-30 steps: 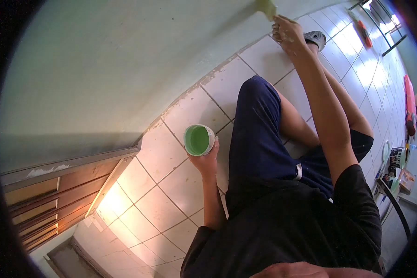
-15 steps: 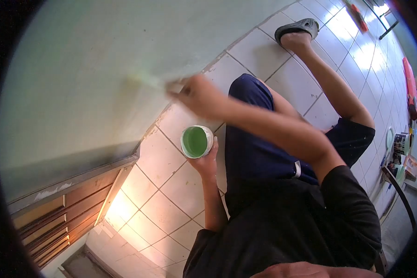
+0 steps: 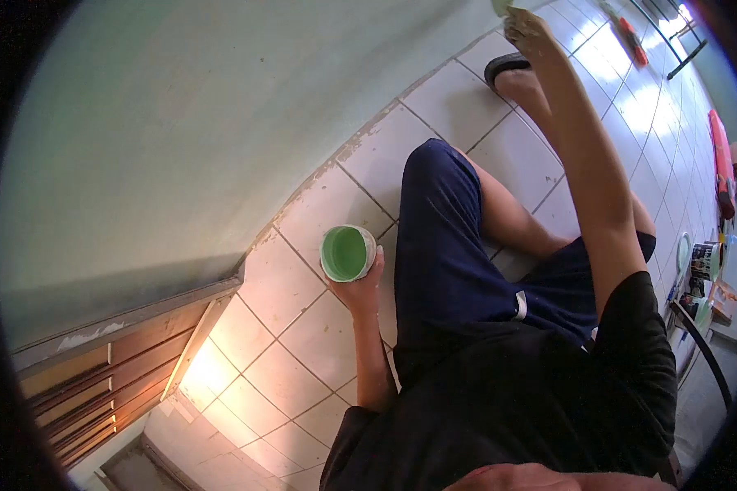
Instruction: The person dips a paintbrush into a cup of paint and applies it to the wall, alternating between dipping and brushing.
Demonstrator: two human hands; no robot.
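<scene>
Now our right hand (image 3: pixel 530 34) is up beside the wall (image 3: pixel 196 123), away from the cup (image 3: pixel 369 245).

Half a second ago it was a blur just past the cup; now its fingers close round a pale tool (image 3: pixel 501 7), mostly cut off by the top edge, so we cannot tell its kind. The shoe (image 3: pixel 504 65) is just below those fingers, partly hidden. Our left hand (image 3: pixel 358 292) has hardly shifted: its fingers curl around the cup's underside and side, green paint (image 3: pixel 348 260) showing inside, bare floor tiles (image 3: pixel 299 282) just beyond the fingertips.
</scene>
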